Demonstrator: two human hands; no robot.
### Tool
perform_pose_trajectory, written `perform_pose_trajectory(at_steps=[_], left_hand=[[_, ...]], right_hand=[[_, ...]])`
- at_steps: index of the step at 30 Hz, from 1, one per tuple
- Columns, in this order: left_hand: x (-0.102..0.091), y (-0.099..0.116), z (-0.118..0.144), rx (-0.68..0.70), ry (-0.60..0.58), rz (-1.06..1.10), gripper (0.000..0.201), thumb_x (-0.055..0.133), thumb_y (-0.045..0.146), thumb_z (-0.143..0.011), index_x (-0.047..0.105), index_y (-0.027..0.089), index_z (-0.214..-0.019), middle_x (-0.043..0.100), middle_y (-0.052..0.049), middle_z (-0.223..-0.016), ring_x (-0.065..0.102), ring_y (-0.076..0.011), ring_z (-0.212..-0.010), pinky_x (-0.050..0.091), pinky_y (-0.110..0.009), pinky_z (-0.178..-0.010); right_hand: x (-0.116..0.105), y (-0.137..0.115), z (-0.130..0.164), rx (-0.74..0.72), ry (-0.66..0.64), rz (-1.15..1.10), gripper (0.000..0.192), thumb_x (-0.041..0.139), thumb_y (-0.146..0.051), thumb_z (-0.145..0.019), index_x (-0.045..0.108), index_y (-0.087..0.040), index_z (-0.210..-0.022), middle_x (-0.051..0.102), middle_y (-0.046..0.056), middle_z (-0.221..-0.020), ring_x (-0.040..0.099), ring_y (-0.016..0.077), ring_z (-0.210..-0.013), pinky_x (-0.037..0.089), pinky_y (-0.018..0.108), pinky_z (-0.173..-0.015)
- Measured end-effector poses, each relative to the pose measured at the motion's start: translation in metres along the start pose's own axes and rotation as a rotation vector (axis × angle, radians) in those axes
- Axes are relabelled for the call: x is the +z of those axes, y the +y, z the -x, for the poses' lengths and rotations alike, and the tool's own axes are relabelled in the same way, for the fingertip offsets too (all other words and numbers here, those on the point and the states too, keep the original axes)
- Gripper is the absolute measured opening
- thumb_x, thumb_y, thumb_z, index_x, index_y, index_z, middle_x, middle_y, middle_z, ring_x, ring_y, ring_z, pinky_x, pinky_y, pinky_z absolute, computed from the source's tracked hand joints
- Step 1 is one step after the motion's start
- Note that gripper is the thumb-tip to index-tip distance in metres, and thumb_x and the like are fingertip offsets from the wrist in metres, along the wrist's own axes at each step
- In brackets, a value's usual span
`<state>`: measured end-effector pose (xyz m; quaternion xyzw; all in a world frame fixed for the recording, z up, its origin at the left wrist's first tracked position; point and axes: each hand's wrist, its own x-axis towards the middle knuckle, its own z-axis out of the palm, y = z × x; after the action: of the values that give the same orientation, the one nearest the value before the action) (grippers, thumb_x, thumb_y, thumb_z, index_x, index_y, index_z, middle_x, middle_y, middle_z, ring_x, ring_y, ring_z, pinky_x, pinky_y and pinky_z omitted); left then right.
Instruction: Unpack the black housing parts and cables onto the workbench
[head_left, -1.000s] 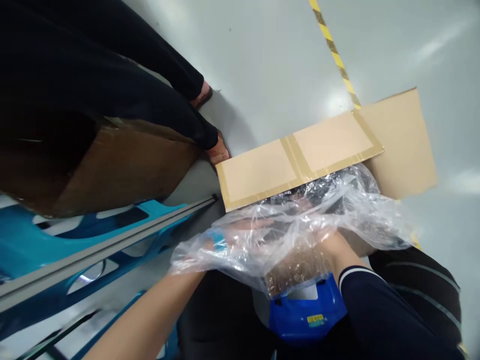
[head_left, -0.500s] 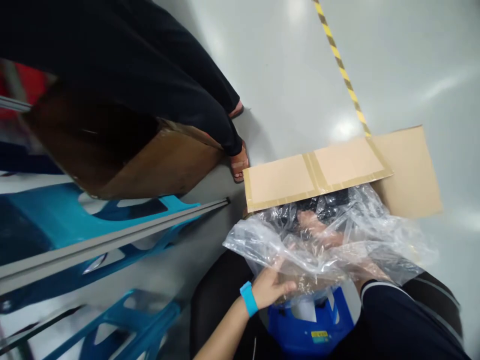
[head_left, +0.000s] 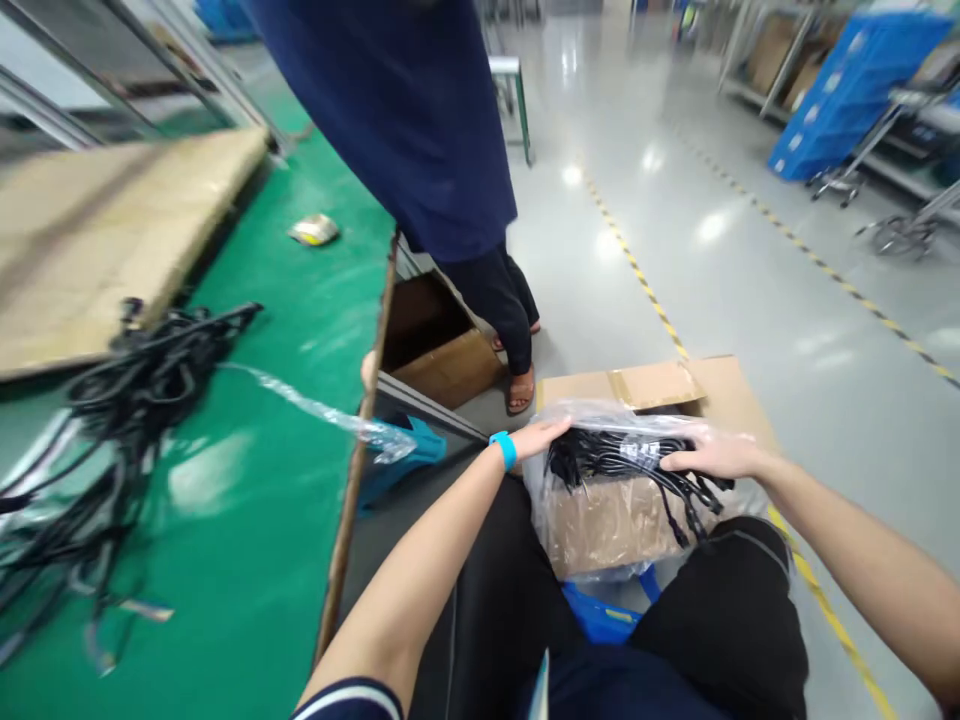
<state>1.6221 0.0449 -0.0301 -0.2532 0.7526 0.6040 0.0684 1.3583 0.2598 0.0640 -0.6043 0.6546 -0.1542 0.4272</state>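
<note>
Between my knees stands a cardboard box (head_left: 716,385), its flaps folded out and a clear plastic bag (head_left: 551,520) lining it. Inside the bag lies a bundle of black cables (head_left: 611,455) with a clear wrapping around its middle. My left hand (head_left: 538,438), a blue band on its wrist, is closed on the bag's left rim, fingertips by the cables. On the other side my right hand (head_left: 716,455) pinches the bag's rim, its thumb over the right end of the bundle. The plastic partly covers its fingers.
A green-topped table (head_left: 277,560) at left carries loose black cables (head_left: 150,390), flat cardboard (head_left: 127,220) and a small packet (head_left: 315,230). A person (head_left: 420,130) stands beside it, near another open box (head_left: 457,365). Blue crates (head_left: 847,90) and carts stand far right.
My view has lifted and turned toward the table. My right hand has come out from under the plastic to the rim. The bag is spread wider, with the black cables now in plain sight.
</note>
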Motion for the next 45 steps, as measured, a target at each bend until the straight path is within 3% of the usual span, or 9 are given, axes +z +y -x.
perform_pose_trajectory(at_steps=[6,11,19,24,28,32,37,40,45], left_hand=[[0.004,0.097,0.097,0.389,-0.085,-0.069,0.099,0.044,0.089,-0.075,0.056,0.013,-0.136,0.063,-0.015,-0.132,0.057,-0.0313,-0.123,0.041,-0.042,-0.108],[0.001,0.135,0.184,0.535,-0.086,-0.134,0.095,0.067,0.079,-0.068,0.051,0.014,-0.136,0.058,-0.016,-0.131,0.055,-0.0320,-0.120,0.042,-0.045,-0.105],[-0.013,0.132,0.277,0.485,0.244,-0.665,0.072,0.081,0.066,-0.062,0.061,0.020,-0.113,0.057,-0.005,-0.101,0.056,-0.0221,-0.090,0.049,-0.036,-0.082],[-0.010,0.131,0.299,0.637,0.313,-0.497,0.083,0.081,0.067,-0.062,0.054,0.022,-0.127,0.048,-0.014,-0.138,0.045,-0.0324,-0.130,0.036,-0.048,-0.111],[0.022,0.140,0.292,0.739,0.165,-0.318,0.121,0.091,0.056,-0.055,0.026,0.023,-0.152,0.037,-0.018,-0.154,0.034,-0.0346,-0.143,0.023,-0.052,-0.120],[0.055,0.143,0.288,0.776,-0.014,-0.085,0.114,0.090,0.046,-0.062,0.025,0.022,-0.152,0.046,-0.016,-0.147,0.040,-0.0321,-0.140,0.030,-0.049,-0.118],[0.065,0.146,0.322,0.586,-0.017,-0.076,0.086,0.085,0.044,-0.068,0.046,0.015,-0.138,0.065,-0.012,-0.120,0.063,-0.0280,-0.108,0.050,-0.043,-0.098],[0.060,0.149,0.363,0.552,0.113,-0.128,0.072,0.080,0.047,-0.073,0.053,0.015,-0.132,0.067,-0.009,-0.118,0.064,-0.0247,-0.103,0.051,-0.037,-0.093],[0.060,0.139,0.449,0.238,0.622,-0.440,0.060,0.070,0.061,-0.078,0.065,0.019,-0.121,0.071,-0.004,-0.105,0.066,-0.0221,-0.089,0.049,-0.029,-0.078]], right_hand=[[-0.028,-0.079,0.112,-0.023,-0.043,-0.383,0.047,0.067,-0.048,-0.083,0.069,-0.016,-0.118,0.071,0.006,-0.109,0.066,0.0250,-0.099,0.052,0.032,-0.087],[-0.029,-0.131,0.148,-0.149,0.033,-0.422,0.055,0.069,-0.047,-0.081,0.065,-0.012,-0.123,0.071,0.009,-0.106,0.067,0.0233,-0.091,0.054,0.031,-0.081],[-0.020,-0.208,0.163,-0.258,0.109,-0.025,0.046,0.070,-0.049,-0.081,0.068,-0.016,-0.112,0.068,0.004,-0.100,0.061,0.0193,-0.090,0.048,0.027,-0.079],[-0.004,-0.235,0.172,-0.280,0.134,0.107,0.045,0.072,-0.049,-0.080,0.068,-0.018,-0.112,0.068,0.003,-0.100,0.061,0.0200,-0.091,0.047,0.029,-0.080],[0.005,-0.247,0.183,-0.295,0.140,0.140,0.045,0.072,-0.048,-0.079,0.069,-0.018,-0.112,0.068,0.003,-0.099,0.060,0.0195,-0.089,0.046,0.029,-0.080],[0.006,-0.252,0.198,-0.325,0.172,0.123,0.045,0.072,-0.048,-0.078,0.069,-0.017,-0.110,0.067,0.003,-0.097,0.059,0.0185,-0.088,0.046,0.027,-0.077],[-0.005,-0.259,0.198,-0.401,0.136,0.009,0.047,0.071,-0.048,-0.077,0.068,-0.015,-0.110,0.068,0.003,-0.096,0.060,0.0192,-0.086,0.047,0.027,-0.076],[-0.013,-0.274,0.176,-0.456,0.073,-0.011,0.051,0.071,-0.048,-0.075,0.067,-0.014,-0.113,0.069,0.005,-0.096,0.062,0.0213,-0.084,0.049,0.029,-0.074],[-0.012,-0.320,0.102,-0.550,-0.086,0.021,0.048,0.071,-0.049,-0.075,0.067,-0.018,-0.112,0.070,0.006,-0.095,0.064,0.0227,-0.081,0.051,0.030,-0.070]])
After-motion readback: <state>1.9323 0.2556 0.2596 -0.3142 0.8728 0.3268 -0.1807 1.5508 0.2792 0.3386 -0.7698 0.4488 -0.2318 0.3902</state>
